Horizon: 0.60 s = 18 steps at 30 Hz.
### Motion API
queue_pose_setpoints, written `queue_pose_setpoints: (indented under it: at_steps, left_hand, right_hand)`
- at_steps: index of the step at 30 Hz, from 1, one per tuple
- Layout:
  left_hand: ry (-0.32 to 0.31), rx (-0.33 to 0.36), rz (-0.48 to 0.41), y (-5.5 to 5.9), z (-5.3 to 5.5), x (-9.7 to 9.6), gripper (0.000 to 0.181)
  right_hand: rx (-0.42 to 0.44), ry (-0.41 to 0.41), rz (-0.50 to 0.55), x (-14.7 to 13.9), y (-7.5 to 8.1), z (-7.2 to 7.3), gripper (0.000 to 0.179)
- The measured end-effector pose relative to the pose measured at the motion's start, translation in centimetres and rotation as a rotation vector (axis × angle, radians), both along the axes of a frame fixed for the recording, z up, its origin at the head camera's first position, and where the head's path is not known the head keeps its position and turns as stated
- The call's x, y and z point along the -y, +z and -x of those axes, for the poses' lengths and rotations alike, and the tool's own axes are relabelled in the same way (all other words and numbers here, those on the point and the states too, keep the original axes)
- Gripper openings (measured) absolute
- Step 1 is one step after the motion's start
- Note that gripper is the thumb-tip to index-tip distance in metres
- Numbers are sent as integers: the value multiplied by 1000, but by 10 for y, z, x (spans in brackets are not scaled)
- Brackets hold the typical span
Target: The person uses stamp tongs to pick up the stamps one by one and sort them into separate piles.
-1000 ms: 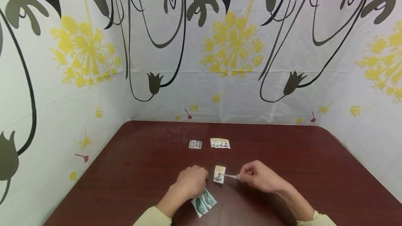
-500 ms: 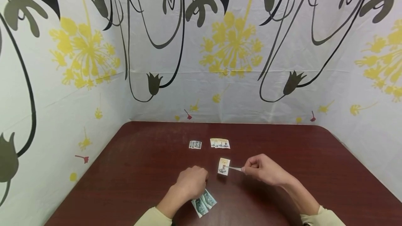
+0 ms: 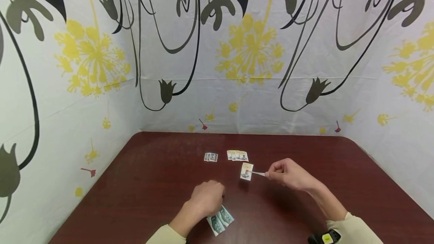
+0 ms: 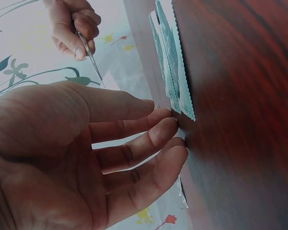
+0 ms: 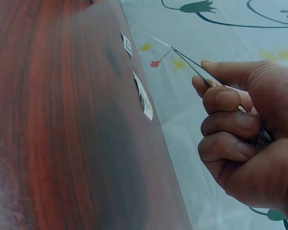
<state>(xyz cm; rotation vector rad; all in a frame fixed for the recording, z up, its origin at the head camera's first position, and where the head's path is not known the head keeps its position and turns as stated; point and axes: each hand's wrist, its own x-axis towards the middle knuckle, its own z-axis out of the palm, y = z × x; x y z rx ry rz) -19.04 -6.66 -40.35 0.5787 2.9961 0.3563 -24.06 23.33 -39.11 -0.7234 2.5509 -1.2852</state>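
My right hand (image 3: pixel 288 174) grips metal tweezers (image 5: pixel 192 62), whose tips pinch a white-and-yellow postage stamp (image 3: pixel 246 171). In the head view the stamp is raised over the table, its shadow below it, just short of a row of similar yellow-topped stamps (image 3: pixel 237 156). The right wrist view shows this stamp edge-on as a thin pale sliver. My left hand (image 3: pixel 207 197) rests with its fingertips on the table, fingers loosely bent and holding nothing. Beside those fingertips lie overlapping green stamps (image 4: pixel 175 67) with toothed edges, partly covered by the hand in the head view.
A small group of overlapping dark grey stamps (image 3: pixel 211 157) lies left of the yellow-topped row. The dark red-brown table (image 3: pixel 152 183) meets a flower-printed white cloth (image 3: pixel 251 112) hanging at its back and sides. My right wrist wears a black band (image 3: pixel 325 237).
My right hand has moved forward and slightly right, carrying the stamp in the tweezers toward the yellow-topped row. My left hand has stayed in place beside the green stamps.
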Motion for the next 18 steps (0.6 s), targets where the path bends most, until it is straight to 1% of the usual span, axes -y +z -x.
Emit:
queue_pose_setpoints:
  at_steps: [4,8,18]
  left_hand:
    - [-3,-14,8,0,-1,0,13]
    - [-2,-10,10,0,0,0,12]
    - [-6,-13,21,0,0,0,12]
  right_hand:
    - [-4,-15,0,-3,0,4,27]
    - [-4,-33,-1,-5,-1,8,26]
    - [-1,-41,-4,-12,-5,20,25]
